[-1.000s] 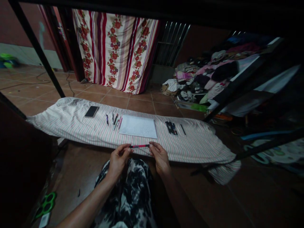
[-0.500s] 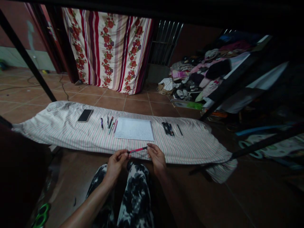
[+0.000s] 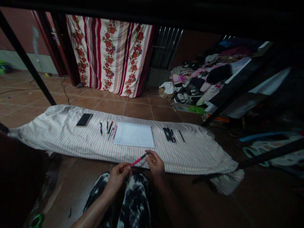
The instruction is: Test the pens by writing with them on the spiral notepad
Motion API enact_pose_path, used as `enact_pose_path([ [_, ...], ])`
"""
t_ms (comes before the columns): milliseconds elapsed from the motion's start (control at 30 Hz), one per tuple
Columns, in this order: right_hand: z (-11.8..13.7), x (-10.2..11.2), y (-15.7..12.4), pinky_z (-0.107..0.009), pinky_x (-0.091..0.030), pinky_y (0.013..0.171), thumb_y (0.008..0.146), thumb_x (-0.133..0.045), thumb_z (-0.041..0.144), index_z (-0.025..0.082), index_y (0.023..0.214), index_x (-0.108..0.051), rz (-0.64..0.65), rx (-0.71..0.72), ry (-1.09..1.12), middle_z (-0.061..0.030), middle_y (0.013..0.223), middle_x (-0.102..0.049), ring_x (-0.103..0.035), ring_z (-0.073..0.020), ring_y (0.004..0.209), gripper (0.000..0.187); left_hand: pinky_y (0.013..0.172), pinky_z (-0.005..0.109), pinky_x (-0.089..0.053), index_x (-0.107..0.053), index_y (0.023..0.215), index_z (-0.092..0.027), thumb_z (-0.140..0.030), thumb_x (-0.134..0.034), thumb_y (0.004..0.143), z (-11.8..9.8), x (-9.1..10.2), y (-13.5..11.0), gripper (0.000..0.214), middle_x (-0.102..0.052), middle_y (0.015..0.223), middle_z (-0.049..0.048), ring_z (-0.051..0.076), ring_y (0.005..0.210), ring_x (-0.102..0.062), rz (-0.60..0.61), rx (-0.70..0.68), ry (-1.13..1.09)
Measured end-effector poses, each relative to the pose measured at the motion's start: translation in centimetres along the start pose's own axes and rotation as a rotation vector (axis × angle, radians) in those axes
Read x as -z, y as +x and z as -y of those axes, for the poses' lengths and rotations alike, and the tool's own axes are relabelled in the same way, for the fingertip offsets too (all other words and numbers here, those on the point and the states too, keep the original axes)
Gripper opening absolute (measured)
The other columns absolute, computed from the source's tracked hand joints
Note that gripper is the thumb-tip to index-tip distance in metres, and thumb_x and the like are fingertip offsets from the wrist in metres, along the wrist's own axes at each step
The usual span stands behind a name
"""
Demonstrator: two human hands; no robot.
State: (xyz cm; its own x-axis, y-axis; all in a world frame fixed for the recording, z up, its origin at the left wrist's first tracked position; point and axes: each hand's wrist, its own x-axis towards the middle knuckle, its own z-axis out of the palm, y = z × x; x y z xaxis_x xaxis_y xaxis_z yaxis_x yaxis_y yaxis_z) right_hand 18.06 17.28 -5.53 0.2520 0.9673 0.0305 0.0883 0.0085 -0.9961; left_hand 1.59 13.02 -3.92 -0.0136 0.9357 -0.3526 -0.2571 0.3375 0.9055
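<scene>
A pink pen [image 3: 136, 162] with a black end is stretched between my hands, above the near edge of the cloth-covered surface. My left hand [image 3: 120, 172] is closed on its lower pink end. Thumb and fingers of my right hand [image 3: 155, 161] pinch the black end, which sits higher. Just beyond lies a spiral notebook [image 3: 134, 135], its open page covered in faint marks. Left of the notebook several pens [image 3: 110, 127] lie loosely, with a purple pen [image 3: 101, 129] a little apart. To its right rest a row of black pens [image 3: 169, 135] and a single dark pencil [image 3: 181, 136].
A phone [image 3: 84, 120] lies on the left part of the striped cloth [image 3: 71, 139]. Dark metal bars [image 3: 30, 60] slant at both sides. Behind are a floral curtain [image 3: 109, 57] and a heap of clothes [image 3: 201, 79] on the tiled floor.
The pink pen has tilted more steeply, its left end dropping along with my left hand. Both hands still hold it. The whole view has shifted slightly, with the surface lower in the picture.
</scene>
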Motion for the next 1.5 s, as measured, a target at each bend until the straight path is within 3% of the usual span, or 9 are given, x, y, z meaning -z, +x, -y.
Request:
enact_pose_path([
  [233, 0.5, -1.5, 0.0, -0.023, -0.042, 0.048, 0.065, -0.063, 0.043, 0.020, 0.116, -0.048, 0.005, 0.035, 0.081, 0.0006, 0.067, -0.060, -0.055, -0.0133, 0.055, 0.057, 0.049, 0.021, -0.032, -0.066, 0.074, -0.013, -0.049, -0.069, 0.058, 0.2, 0.4, -0.2, 0.040, -0.056, 0.052, -0.0018, 0.010, 0.049, -0.046, 0.087, 0.028, 0.028],
  [333, 1.1, -1.9, -0.1, -0.023, -0.040, 0.047, 0.065, -0.063, 0.049, 0.019, 0.106, -0.055, -0.009, -0.010, 0.128, -0.0006, 0.065, -0.061, -0.055, -0.0138, 0.054, 0.051, 0.051, 0.021, -0.032, -0.065, 0.070, -0.013, -0.047, -0.069, 0.059, 0.0, 0.6, -0.7, 0.036, -0.057, 0.053, -0.0014, 0.011, 0.050, -0.047, 0.099, 0.023, 0.025],
  [533, 2.7, -1.8, -0.6, -0.025, -0.042, 0.050, 0.062, -0.064, 0.055, 0.016, 0.078, -0.068, 0.095, -0.096, 0.119, -0.0072, 0.072, -0.068, -0.055, -0.0153, 0.057, 0.043, 0.056, 0.023, -0.034, -0.062, 0.068, -0.015, -0.047, -0.068, 0.059, 0.4, 1.0, -1.6, 0.034, -0.058, 0.056, -0.0006, 0.012, 0.056, -0.049, 0.107, 0.033, 0.015],
  [733, 4.5, -2.1, -1.9, -0.025, -0.041, 0.053, 0.061, -0.068, 0.051, 0.016, 0.076, -0.071, 0.118, -0.112, 0.138, -0.0063, 0.072, -0.068, -0.055, -0.0150, 0.061, 0.038, 0.062, 0.025, -0.034, -0.064, 0.081, -0.013, -0.050, -0.063, 0.064, 0.5, 1.4, -2.7, 0.041, -0.057, 0.060, -0.0009, 0.014, 0.061, -0.050, 0.187, 0.006, 0.091],
  [867, 5.7, -2.2, -2.8, -0.024, -0.040, 0.054, 0.060, -0.070, 0.049, 0.016, 0.076, -0.072, 0.126, -0.122, 0.136, -0.0062, 0.073, -0.068, -0.055, -0.0150, 0.063, 0.037, 0.063, 0.025, -0.033, -0.062, 0.067, -0.013, -0.053, -0.060, 0.065, 0.0, 1.6, -3.4, 0.040, -0.054, 0.058, -0.0014, 0.014, 0.061, -0.047, 0.238, -0.048, 0.156],
  [1233, 7.0, -2.0, -5.4, -0.024, -0.038, 0.056, 0.063, -0.068, 0.049, 0.016, 0.082, -0.071, 0.172, -0.143, 0.186, -0.0082, 0.083, -0.069, -0.054, -0.0155, 0.069, 0.038, 0.065, 0.025, -0.032, -0.061, 0.070, -0.013, -0.049, -0.061, 0.063, -0.3, 2.0, -6.4, 0.036, -0.055, 0.062, -0.0003, 0.014, 0.064, -0.048, 0.176, -0.066, 0.122],
  [1500, 7.7, -1.4, -6.8, -0.024, -0.037, 0.056, 0.062, -0.070, 0.047, 0.017, 0.085, -0.071, 0.200, -0.113, 0.235, -0.0081, 0.085, -0.068, -0.054, -0.0155, 0.070, 0.038, 0.067, 0.026, -0.032, -0.059, 0.068, -0.013, -0.047, -0.058, 0.067, -1.0, 1.7, -7.9, 0.033, -0.055, 0.062, -0.0002, 0.014, 0.065, -0.048, 0.203, -0.133, 0.141],
])
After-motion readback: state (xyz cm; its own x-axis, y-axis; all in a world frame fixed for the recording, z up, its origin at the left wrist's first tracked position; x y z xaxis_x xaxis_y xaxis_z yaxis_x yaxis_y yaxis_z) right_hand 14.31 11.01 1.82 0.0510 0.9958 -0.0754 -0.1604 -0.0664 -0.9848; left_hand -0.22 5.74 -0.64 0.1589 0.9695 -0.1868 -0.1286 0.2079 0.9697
